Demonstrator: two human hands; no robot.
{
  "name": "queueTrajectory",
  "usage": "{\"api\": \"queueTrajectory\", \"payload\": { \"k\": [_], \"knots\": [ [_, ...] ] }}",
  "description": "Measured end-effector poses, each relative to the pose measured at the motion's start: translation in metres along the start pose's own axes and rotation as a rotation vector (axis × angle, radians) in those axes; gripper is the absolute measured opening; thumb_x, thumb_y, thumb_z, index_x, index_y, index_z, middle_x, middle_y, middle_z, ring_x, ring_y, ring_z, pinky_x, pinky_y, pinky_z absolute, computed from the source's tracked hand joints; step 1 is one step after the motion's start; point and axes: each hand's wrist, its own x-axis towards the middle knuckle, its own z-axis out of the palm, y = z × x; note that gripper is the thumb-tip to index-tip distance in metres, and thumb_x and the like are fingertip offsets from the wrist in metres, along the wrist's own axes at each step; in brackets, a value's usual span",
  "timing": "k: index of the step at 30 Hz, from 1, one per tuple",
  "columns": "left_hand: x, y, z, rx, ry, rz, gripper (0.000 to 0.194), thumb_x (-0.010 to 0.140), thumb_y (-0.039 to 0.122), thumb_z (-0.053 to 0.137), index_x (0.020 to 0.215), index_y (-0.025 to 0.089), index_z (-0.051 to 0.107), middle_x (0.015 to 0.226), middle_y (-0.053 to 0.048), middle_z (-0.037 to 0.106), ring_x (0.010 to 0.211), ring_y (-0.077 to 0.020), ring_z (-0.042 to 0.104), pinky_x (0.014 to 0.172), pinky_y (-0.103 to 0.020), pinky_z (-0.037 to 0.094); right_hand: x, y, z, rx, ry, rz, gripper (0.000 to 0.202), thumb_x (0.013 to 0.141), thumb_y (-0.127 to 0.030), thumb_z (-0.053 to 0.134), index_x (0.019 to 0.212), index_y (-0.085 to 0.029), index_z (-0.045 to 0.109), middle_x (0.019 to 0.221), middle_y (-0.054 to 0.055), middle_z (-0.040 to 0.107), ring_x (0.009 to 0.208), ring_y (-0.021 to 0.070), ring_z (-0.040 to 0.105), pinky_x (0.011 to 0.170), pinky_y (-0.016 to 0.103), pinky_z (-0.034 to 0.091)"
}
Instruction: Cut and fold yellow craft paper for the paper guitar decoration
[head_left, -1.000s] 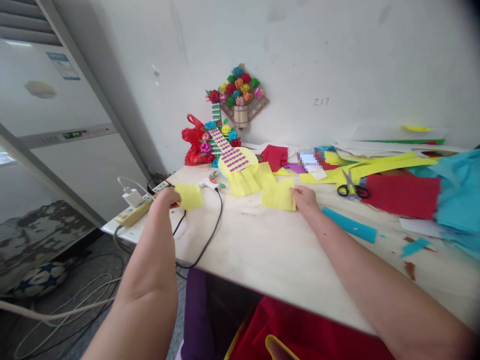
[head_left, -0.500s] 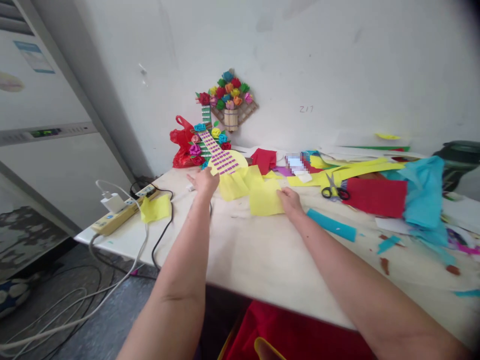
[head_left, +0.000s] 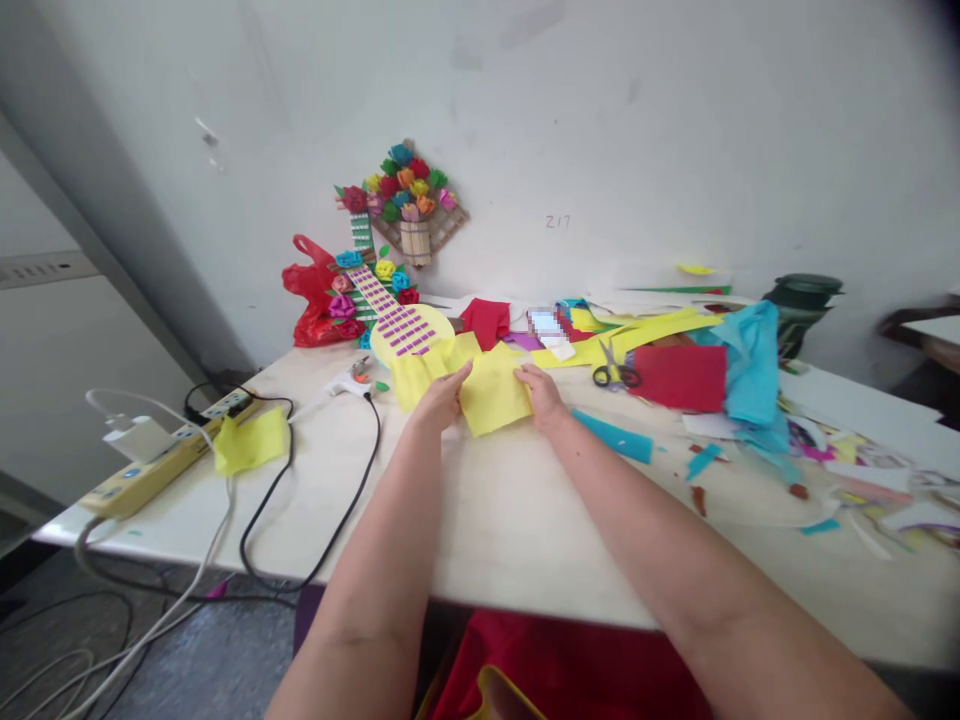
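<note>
Left hand (head_left: 441, 400) now nearer right hand (head_left: 543, 396); both closed on yellow sheet (head_left: 496, 394)

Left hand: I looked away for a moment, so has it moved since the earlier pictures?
Yes, rightward. Beside the power strip at first, the left hand is now well away from it, at the yellow square in the right hand.

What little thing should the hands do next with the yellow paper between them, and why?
Perhaps draw the square sheet of thin yellow paper a little closer: the left hand and right hand are at its opposite sides, and other loose yellow paper lies close behind, so they could get mixed up.
</note>
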Motion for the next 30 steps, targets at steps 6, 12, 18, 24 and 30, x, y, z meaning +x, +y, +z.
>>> {"api": "queueTrajectory", "payload": {
  "k": [6,12,18,24,30],
  "knots": [
    [0.005,-0.010,-0.006,-0.101,0.019,0.052,0.043,0.050,0.016,0.073,0.090,0.011,0.059,0.089,-0.011,0.065,0.086,-0.0254,0.060,0.078,-0.036,0.049,0.000,-0.003,-0.002,-0.054,-0.015,0.035,0.016,0.058,-0.032,0.057,0.063,-0.019,0.049,0.059,-0.004,0.055,0.056,0.0126,0.052,0.055,0.024,0.042],
    [0.004,-0.020,-0.004,0.003,0.034,0.107,0.040,0.046,0.019,0.074,0.083,0.008,0.061,0.085,-0.012,0.066,0.083,-0.0254,0.061,0.076,-0.034,0.049,0.007,0.002,-0.016,-0.345,-0.010,0.068,0.020,0.056,-0.035,0.061,0.056,-0.019,0.049,0.047,-0.004,0.051,0.052,0.0141,0.052,0.047,0.023,0.038],
    [-0.007,-0.007,-0.006,0.103,-0.139,-0.039,0.047,0.056,0.043,0.068,0.089,0.012,0.061,0.083,-0.012,0.066,0.074,-0.0237,0.062,0.063,-0.031,0.050,0.007,-0.006,-0.033,-0.445,-0.152,0.166,0.019,0.053,-0.033,0.065,0.055,-0.018,0.053,0.047,-0.004,0.054,0.048,0.0135,0.052,0.043,0.023,0.037],
    [-0.009,-0.004,-0.009,0.415,-0.167,-0.072,0.038,0.050,0.041,0.071,0.073,0.012,0.063,0.070,-0.007,0.065,0.060,-0.0177,0.060,0.054,-0.025,0.045,0.001,-0.015,-0.035,-0.449,-0.340,0.203,0.021,0.051,-0.031,0.068,0.052,-0.017,0.052,0.046,-0.005,0.054,0.043,0.0111,0.049,0.042,0.022,0.036],
    [0.002,-0.015,-0.014,0.510,-0.082,0.044,0.030,0.049,0.039,0.071,0.059,0.014,0.057,0.057,-0.002,0.060,0.053,-0.0146,0.057,0.049,-0.023,0.042,-0.001,-0.014,-0.029,-0.397,-0.276,0.159,0.026,0.057,-0.041,0.065,0.056,-0.017,0.058,0.050,-0.002,0.058,0.049,0.0137,0.054,0.045,0.023,0.040]
  ]
}}
